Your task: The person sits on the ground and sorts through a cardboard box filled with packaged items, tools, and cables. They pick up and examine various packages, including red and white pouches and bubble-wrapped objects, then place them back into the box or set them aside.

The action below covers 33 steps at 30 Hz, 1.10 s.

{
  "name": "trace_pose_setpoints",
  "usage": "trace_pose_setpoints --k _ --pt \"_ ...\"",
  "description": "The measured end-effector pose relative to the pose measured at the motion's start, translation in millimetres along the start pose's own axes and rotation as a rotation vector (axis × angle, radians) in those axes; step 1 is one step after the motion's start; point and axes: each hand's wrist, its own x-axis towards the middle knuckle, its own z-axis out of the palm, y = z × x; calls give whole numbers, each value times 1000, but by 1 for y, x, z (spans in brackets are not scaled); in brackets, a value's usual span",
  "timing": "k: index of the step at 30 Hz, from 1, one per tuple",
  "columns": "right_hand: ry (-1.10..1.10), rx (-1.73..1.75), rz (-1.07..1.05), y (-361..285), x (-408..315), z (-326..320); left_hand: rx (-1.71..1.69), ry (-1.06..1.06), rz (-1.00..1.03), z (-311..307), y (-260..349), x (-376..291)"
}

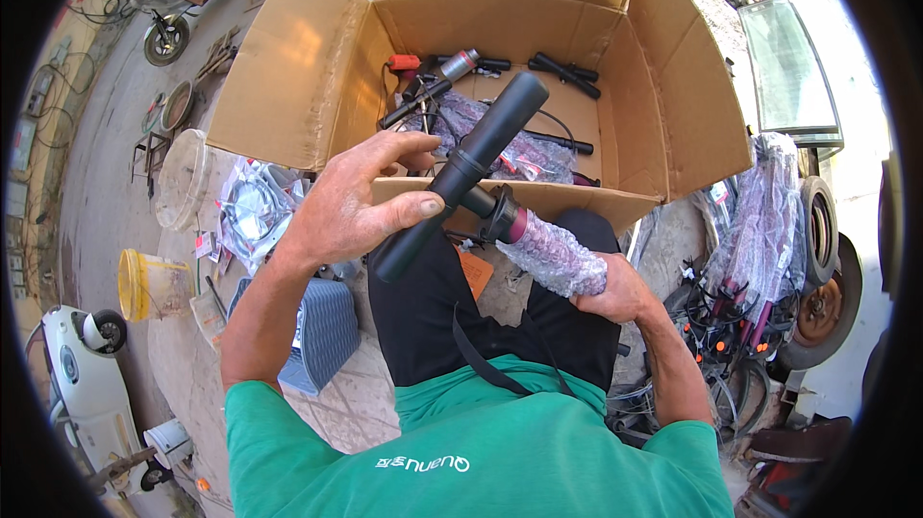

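My right hand [614,289] grips the lower end of a tube sleeved in bubble wrap [559,258]. Its upper end shows purple and a black clamp collar [499,215], which joins a black T-shaped handle [461,175] held diagonally above my knees. My left hand [368,212] is beside the handle's crossbar, thumb close to it and fingers apart; whether the thumb touches it I cannot tell. Beyond stands an open cardboard box [497,10] with bubble-wrapped tubes [469,114], black handles [566,73], cables and a silver cylindrical tool [459,65] with a red end piece inside.
Bubble-wrapped purple tubes [757,230] with cables lean at the right, near tyres [818,230] and a glass pane [786,67]. On the left are bagged cables [259,208], a blue-grey plastic basket [328,330], a yellow-rimmed bucket [162,286] and a white toy-like or real car [90,388].
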Motion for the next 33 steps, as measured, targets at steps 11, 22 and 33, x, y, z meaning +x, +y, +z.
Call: trace_pose_setpoints --k 11,22,33 --pt "37 53 0 18 0 5 70 144 206 -4 -12 -3" --pt "45 76 23 11 0 2 -558 -172 -318 7 -19 8" --pt "-23 3 -40 9 3 2 -96 -219 131 2 -9 10"
